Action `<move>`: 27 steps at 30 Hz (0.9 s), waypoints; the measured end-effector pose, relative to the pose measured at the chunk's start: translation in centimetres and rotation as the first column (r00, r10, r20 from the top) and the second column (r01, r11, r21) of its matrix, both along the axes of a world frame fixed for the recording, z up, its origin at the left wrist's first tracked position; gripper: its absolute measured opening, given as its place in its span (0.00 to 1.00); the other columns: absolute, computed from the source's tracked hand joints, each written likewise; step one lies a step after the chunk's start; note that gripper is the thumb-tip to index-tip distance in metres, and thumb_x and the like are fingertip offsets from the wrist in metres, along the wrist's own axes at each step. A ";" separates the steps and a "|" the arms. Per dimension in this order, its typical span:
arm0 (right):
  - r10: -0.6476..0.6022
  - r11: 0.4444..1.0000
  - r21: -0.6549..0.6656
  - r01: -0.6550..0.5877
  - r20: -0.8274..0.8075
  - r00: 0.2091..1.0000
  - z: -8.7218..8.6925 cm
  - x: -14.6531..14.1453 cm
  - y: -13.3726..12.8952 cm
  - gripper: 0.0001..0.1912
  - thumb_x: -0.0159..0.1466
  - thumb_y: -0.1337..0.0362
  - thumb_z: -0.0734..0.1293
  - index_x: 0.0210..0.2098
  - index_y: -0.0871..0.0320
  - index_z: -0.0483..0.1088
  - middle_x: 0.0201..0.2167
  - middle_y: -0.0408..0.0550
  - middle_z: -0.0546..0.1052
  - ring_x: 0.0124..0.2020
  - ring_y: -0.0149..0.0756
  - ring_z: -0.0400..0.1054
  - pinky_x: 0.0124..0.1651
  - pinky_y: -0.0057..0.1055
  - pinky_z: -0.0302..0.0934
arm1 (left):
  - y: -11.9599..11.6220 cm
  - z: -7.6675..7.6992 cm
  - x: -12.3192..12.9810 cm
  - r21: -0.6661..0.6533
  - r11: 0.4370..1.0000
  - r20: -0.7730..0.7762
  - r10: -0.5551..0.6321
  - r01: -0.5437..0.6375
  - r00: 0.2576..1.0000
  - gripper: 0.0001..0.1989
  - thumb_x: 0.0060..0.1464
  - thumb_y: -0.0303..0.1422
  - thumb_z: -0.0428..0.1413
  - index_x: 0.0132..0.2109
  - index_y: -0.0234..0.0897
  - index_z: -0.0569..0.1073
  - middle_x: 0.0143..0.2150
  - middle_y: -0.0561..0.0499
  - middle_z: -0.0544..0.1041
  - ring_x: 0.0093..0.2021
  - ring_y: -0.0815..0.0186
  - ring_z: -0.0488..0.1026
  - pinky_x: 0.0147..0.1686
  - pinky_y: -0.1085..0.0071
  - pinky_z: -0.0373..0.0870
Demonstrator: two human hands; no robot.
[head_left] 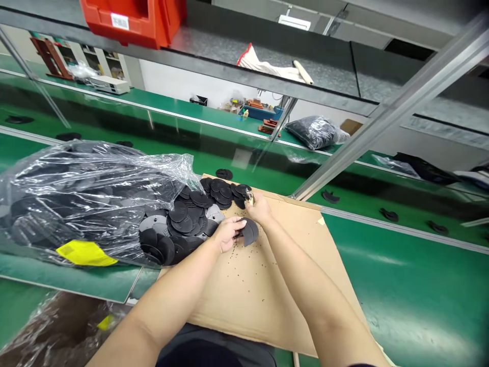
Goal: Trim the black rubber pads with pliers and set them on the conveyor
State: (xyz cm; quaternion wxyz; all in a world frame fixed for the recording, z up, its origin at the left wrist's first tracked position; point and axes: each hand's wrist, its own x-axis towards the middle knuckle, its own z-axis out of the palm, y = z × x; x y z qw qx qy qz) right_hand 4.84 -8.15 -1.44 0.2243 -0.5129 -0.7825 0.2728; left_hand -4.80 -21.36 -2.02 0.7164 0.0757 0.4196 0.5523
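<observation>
My left hand (227,235) pinches a flat black plastic disc (250,232) by its left edge, above a cardboard sheet (290,285). Just beyond it, my right hand (260,209) is closed round a small tool (249,198) with a pale yellow and shiny metal part showing; its exact kind is hard to make out. The tool's tip is close to a row of black discs (220,191) along the cardboard's far edge. Left of my hands, a heap of similar discs (187,216) spills from the mouth of a clear plastic bag (84,188). Small dark crumbs are scattered on the cardboard.
A green conveyor (382,204) runs behind the cardboard, with several black parts (388,214) spaced along it. Overhead, a shelf carries a red bin (133,20) and white gloves (267,66). A slanted metal post (344,137) stands at the right. Another plastic bag (57,326) lies lower left.
</observation>
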 end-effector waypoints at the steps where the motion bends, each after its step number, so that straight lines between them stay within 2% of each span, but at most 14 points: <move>1: 0.035 0.999 0.022 -0.036 0.037 0.999 0.2 -0.5 0.7 0.18 0.54 0.67 0.65 0.45 0.58 0.71 0.50 0.53 0.72 0.55 0.46 0.64 0.59 0.42 0.56 | 0.0 -0.1 0.1 0.014 1.000 0.013 -0.011 0.011 1.000 0.10 0.45 0.29 0.63 0.36 0.32 0.72 0.28 0.50 0.73 0.23 0.70 0.69 0.20 0.76 0.59; 3: 0.097 0.995 0.025 -0.101 0.127 0.987 0.4 -1.2 2.0 0.23 0.53 0.71 0.65 0.49 0.58 0.70 0.60 0.54 0.64 0.61 0.46 0.58 0.63 0.41 0.51 | 0.1 -0.4 0.2 0.039 0.999 0.043 -0.022 0.020 0.999 0.11 0.44 0.29 0.64 0.35 0.32 0.71 0.27 0.50 0.72 0.23 0.69 0.69 0.21 0.75 0.59; 5: 0.138 0.990 -0.006 -0.140 0.222 0.965 0.5 -1.8 3.1 0.26 0.52 0.72 0.66 0.51 0.58 0.69 0.63 0.54 0.61 0.61 0.48 0.58 0.63 0.43 0.50 | 0.3 -0.6 0.2 0.046 0.999 0.073 -0.017 0.014 0.997 0.10 0.42 0.28 0.63 0.33 0.32 0.71 0.28 0.48 0.73 0.24 0.68 0.70 0.24 0.73 0.62; 7: 0.146 0.989 -0.034 -0.142 0.269 0.952 0.4 -2.1 3.8 0.26 0.51 0.72 0.67 0.51 0.58 0.69 0.59 0.55 0.66 0.57 0.51 0.62 0.61 0.46 0.53 | 0.4 -0.7 0.2 0.042 0.999 0.100 -0.017 0.012 0.995 0.08 0.42 0.26 0.62 0.30 0.31 0.70 0.28 0.47 0.74 0.25 0.68 0.71 0.27 0.72 0.64; 10: 0.126 0.992 -0.031 -0.122 0.238 0.963 0.2 -2.1 4.1 0.22 0.50 0.72 0.67 0.45 0.58 0.72 0.46 0.55 0.75 0.51 0.50 0.66 0.58 0.46 0.56 | 0.5 -0.7 0.1 0.050 0.999 0.115 -0.004 -0.002 0.993 0.07 0.41 0.25 0.62 0.28 0.31 0.70 0.26 0.48 0.73 0.24 0.70 0.69 0.27 0.73 0.62; 13: 0.071 0.997 0.001 -0.072 0.139 0.988 0.1 -1.8 3.6 0.15 0.51 0.69 0.67 0.40 0.58 0.72 0.40 0.53 0.76 0.46 0.46 0.68 0.54 0.41 0.58 | 0.4 -0.5 -0.1 0.067 0.997 0.079 0.022 -0.027 0.997 0.08 0.41 0.26 0.63 0.28 0.31 0.70 0.24 0.52 0.71 0.19 0.76 0.61 0.21 0.77 0.54; 16: -0.050 0.999 0.019 0.050 -0.020 0.999 0.0 -1.3 2.8 0.14 0.54 0.64 0.64 0.40 0.59 0.69 0.37 0.51 0.75 0.40 0.43 0.68 0.48 0.39 0.61 | 0.2 -0.2 -0.2 0.084 0.996 0.059 0.010 -0.015 0.998 0.10 0.42 0.27 0.63 0.30 0.32 0.69 0.21 0.56 0.66 0.16 0.79 0.55 0.16 0.79 0.47; 19: -0.173 0.985 -0.020 0.173 -0.201 0.964 0.1 -0.4 1.7 0.16 0.55 0.58 0.62 0.41 0.60 0.66 0.34 0.48 0.74 0.34 0.38 0.67 0.40 0.36 0.63 | 0.1 0.0 -0.2 0.114 0.993 0.075 0.023 -0.032 0.997 0.10 0.43 0.24 0.61 0.34 0.33 0.68 0.22 0.55 0.68 0.18 0.75 0.63 0.17 0.79 0.56; 21: -0.214 0.977 -0.060 0.205 -0.298 0.930 0.3 0.4 0.6 0.17 0.54 0.57 0.62 0.40 0.60 0.65 0.31 0.46 0.73 0.31 0.36 0.67 0.36 0.33 0.64 | 0.1 0.0 -0.2 0.120 0.991 0.087 0.045 -0.055 0.995 0.12 0.43 0.20 0.59 0.37 0.32 0.69 0.24 0.52 0.71 0.22 0.71 0.69 0.22 0.76 0.65; 23: -0.230 0.973 -0.080 0.216 -0.373 0.899 0.7 1.2 -0.9 0.16 0.53 0.57 0.63 0.39 0.59 0.64 0.31 0.45 0.73 0.31 0.35 0.67 0.36 0.31 0.64 | 0.2 0.0 -0.1 0.114 0.990 0.090 0.077 -0.087 0.993 0.11 0.43 0.19 0.58 0.37 0.31 0.69 0.25 0.49 0.73 0.25 0.69 0.72 0.27 0.73 0.70; 25: -0.233 0.969 -0.028 0.247 -0.452 0.861 0.8 1.9 -2.9 0.15 0.54 0.58 0.64 0.38 0.58 0.64 0.32 0.45 0.73 0.33 0.34 0.67 0.39 0.32 0.64 | 0.3 0.0 -0.1 0.104 0.987 0.068 0.116 -0.123 0.991 0.10 0.45 0.21 0.58 0.37 0.31 0.69 0.26 0.48 0.73 0.26 0.67 0.73 0.27 0.72 0.71; 27: -0.219 0.944 0.103 0.313 -0.514 0.829 0.5 2.3 -5.1 0.13 0.55 0.60 0.63 0.38 0.58 0.64 0.33 0.46 0.72 0.35 0.35 0.67 0.42 0.33 0.64 | 0.3 -0.1 0.0 0.120 0.980 0.018 0.156 -0.157 0.988 0.09 0.47 0.24 0.59 0.38 0.31 0.69 0.27 0.48 0.74 0.27 0.66 0.74 0.27 0.71 0.71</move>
